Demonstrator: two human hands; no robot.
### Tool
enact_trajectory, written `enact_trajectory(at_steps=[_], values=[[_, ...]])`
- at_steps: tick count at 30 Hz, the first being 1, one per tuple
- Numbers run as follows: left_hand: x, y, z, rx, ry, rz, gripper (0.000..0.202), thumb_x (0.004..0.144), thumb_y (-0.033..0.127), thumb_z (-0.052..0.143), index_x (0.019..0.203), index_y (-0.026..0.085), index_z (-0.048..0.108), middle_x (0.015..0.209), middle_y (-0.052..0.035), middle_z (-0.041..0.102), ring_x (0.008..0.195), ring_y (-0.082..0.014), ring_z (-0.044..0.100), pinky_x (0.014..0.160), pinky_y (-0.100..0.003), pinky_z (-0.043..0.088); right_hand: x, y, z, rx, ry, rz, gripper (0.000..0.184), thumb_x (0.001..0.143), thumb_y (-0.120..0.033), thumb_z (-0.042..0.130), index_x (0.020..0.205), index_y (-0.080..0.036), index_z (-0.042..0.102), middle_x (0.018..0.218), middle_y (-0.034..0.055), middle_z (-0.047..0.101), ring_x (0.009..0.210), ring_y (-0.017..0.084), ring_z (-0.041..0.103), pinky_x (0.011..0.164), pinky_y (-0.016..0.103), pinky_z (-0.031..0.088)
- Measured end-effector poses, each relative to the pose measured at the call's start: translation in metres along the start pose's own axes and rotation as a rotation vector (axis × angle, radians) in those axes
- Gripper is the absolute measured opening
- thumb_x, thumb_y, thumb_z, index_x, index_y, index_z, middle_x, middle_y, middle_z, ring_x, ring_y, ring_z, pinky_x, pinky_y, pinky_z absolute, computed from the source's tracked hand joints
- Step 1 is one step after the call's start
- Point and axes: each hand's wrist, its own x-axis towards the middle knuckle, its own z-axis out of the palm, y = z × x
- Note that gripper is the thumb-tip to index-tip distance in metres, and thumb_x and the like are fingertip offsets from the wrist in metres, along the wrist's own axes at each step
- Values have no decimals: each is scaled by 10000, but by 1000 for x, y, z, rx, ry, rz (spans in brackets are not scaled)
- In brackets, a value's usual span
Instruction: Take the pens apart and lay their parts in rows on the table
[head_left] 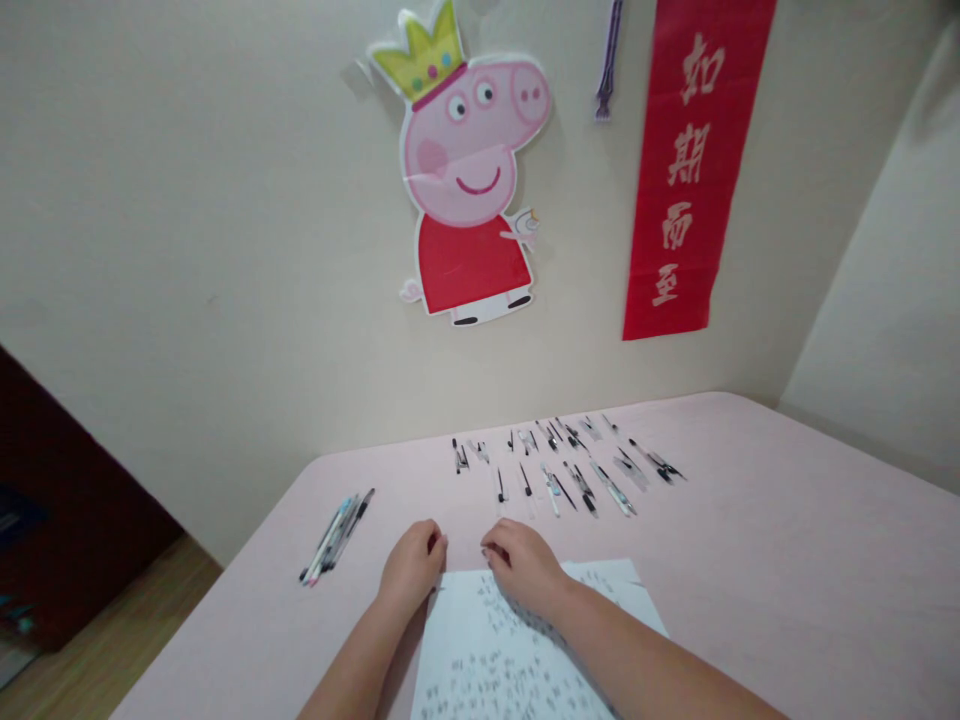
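My left hand (414, 568) rests on the pink table beside the top left corner of a sheet of paper (480, 690) covered in handwriting. Its fingers are curled in, and no object shows in it. Over the sheet's upper edge lies my right hand (523, 566), fingers bent toward the left and loosely closed, with nothing visible between them. A gap separates the two hands. Left of them is a bundle of pens (337, 538) laid side by side. Beyond my right hand, taken-apart pen pieces (551, 488) are spread in two rough rows; their small parts are blurred.
The pink table (787, 520) meets a pale wall (225, 250) at the back. On the wall are a cartoon pig cutout (472, 190) and a red banner (694, 170). A purple strap (609, 60) hangs between them. Wooden floor (142, 610) shows at the left.
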Motion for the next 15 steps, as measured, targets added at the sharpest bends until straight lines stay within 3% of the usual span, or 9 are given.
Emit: enact_trajectory(at_steps=[3, 8, 12, 15], values=[[-3, 1, 3, 61, 53, -10, 174, 860, 265, 440, 734, 195, 538, 773, -24, 607, 708, -151, 538, 615, -258, 309, 0, 2, 0, 27, -2, -11, 181, 791, -112, 527, 858, -175, 683, 858, 42, 639, 811, 155, 572, 746, 251, 412], [-4, 0, 0, 31, 44, 19, 186, 868, 266, 433, 747, 193, 553, 796, -29, 611, 730, -147, 540, 634, -254, 337, 1, 4, 1, 60, -2, -11, 184, 771, -83, 546, 848, -171, 688, 853, 41, 635, 792, 146, 572, 740, 243, 414], [-1, -13, -11, 82, 92, 19, 228, 880, 255, 397, 803, 185, 599, 849, -52, 623, 812, -171, 559, 729, -274, 386, 1, 5, 1, 72, 0, -15, 180, 774, -80, 550, 847, -172, 686, 854, 39, 635, 783, 143, 572, 737, 240, 417], [0, -27, -20, 242, 189, 16, 246, 864, 239, 415, 914, 164, 644, 989, -99, 631, 964, -219, 547, 885, -320, 373, 1, 5, 1, 79, -9, -3, 178, 777, -85, 545, 846, -170, 685, 855, 40, 632, 770, 142, 571, 721, 240, 419]])
